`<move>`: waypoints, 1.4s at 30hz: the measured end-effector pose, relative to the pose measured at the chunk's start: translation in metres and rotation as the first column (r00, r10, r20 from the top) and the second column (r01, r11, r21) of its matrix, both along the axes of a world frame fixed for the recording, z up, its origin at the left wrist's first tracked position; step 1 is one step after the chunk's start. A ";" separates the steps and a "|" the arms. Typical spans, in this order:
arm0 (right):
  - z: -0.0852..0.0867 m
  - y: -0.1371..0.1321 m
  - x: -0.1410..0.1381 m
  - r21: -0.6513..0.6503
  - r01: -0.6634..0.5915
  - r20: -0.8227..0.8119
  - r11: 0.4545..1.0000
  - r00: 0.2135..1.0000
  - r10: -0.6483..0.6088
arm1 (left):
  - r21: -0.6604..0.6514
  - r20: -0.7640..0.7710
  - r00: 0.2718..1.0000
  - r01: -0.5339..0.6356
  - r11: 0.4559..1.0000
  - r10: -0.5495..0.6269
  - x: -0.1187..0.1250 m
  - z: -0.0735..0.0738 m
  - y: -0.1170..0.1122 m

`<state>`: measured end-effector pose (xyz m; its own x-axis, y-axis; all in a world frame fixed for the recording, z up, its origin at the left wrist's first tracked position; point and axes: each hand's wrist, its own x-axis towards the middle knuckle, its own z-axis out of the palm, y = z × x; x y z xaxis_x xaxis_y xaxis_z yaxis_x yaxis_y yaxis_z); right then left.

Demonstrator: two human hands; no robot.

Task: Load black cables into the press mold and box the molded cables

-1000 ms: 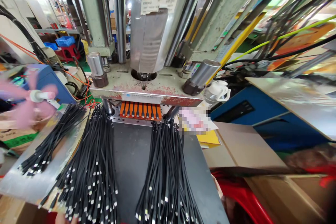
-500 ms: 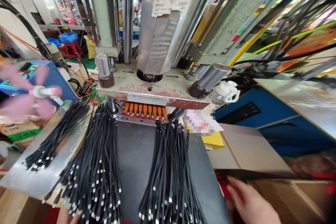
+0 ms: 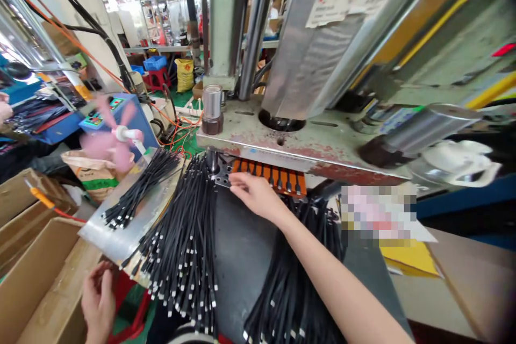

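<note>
My right hand (image 3: 258, 193) reaches across the dark work plate (image 3: 237, 247) to the press opening. Its fingers are stretched out at the left part of an orange mould plate (image 3: 278, 176), partly covering it; contact is unclear. Black cable ends lie side by side in that plate. Below my right forearm lies a bundle of black cables (image 3: 278, 290), partly hidden. My left hand (image 3: 99, 295) hangs low at the left, beside a cardboard box, its fingers loosely curled and apart with nothing visible in them. A larger bundle of black cables (image 3: 181, 247) with pale metal tips lies between the hands.
The press's upper plate (image 3: 258, 140) hangs over the mould, with metal posts around it. A smaller cable bundle (image 3: 141, 188) lies on a metal sheet (image 3: 100, 234). At left are a spinning pink fan (image 3: 116, 131) and an open cardboard box (image 3: 52, 285); a white jug (image 3: 459, 164) stands right.
My right hand has moved from the lower right to the mould plate. The left hand has come out from beside the large cable bundle, farther left. The view has turned left.
</note>
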<state>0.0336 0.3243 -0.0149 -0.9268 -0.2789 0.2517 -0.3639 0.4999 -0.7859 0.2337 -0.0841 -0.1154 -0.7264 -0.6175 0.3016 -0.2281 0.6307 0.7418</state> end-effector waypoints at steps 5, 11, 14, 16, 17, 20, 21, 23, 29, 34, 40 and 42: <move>0.006 0.042 0.023 -0.173 0.175 -0.040 0.969 0.982 -0.185 | -0.093 0.018 0.969 0.247 0.965 -0.246 -0.049 0.053 0.002; -0.006 0.086 0.080 0.782 0.276 0.055 0.560 0.863 -0.502 | -0.346 0.423 0.660 0.750 0.563 -0.621 -0.168 0.095 0.078; -0.019 0.088 0.100 0.862 0.185 0.117 0.472 0.833 -0.541 | -0.372 0.548 0.672 0.729 0.575 -0.498 -0.223 0.098 0.113; -0.026 0.086 0.108 0.816 0.205 0.136 0.541 0.841 -0.524 | -0.337 0.605 0.654 0.727 0.598 -0.454 -0.246 0.097 0.128; -0.029 0.085 0.110 0.787 0.230 0.136 0.572 0.840 -0.525 | -0.318 0.617 0.639 0.736 0.597 -0.459 -0.252 0.096 0.133; -0.038 0.088 0.111 0.694 0.312 0.144 0.649 0.823 -0.550 | -0.297 0.584 0.616 0.768 0.568 -0.528 -0.255 0.092 0.135; -0.040 0.090 0.111 0.649 0.348 0.144 0.677 0.817 -0.558 | -0.296 0.569 0.614 0.774 0.560 -0.547 -0.252 0.090 0.133; -0.042 0.094 0.110 0.515 0.438 0.151 0.737 0.800 -0.581 | -0.301 0.538 0.617 0.777 0.552 -0.574 -0.244 0.089 0.128; -0.025 0.088 0.110 -0.319 0.690 0.454 0.650 0.713 -0.534 | -0.339 0.436 0.645 0.764 0.549 -0.628 -0.230 0.091 0.116; -0.003 0.073 0.115 -0.435 0.606 0.493 0.666 0.779 -0.387 | -0.284 0.163 0.626 0.770 0.571 -0.763 -0.235 0.102 0.128; 0.034 0.039 0.120 -0.232 0.318 0.223 0.919 0.937 -0.268 | -0.249 -0.002 0.373 0.899 0.362 -0.928 -0.232 0.153 0.185; 0.049 0.027 0.118 -0.177 0.243 0.128 0.954 0.967 -0.222 | -0.282 -0.027 0.283 0.918 0.279 -0.959 -0.225 0.177 0.208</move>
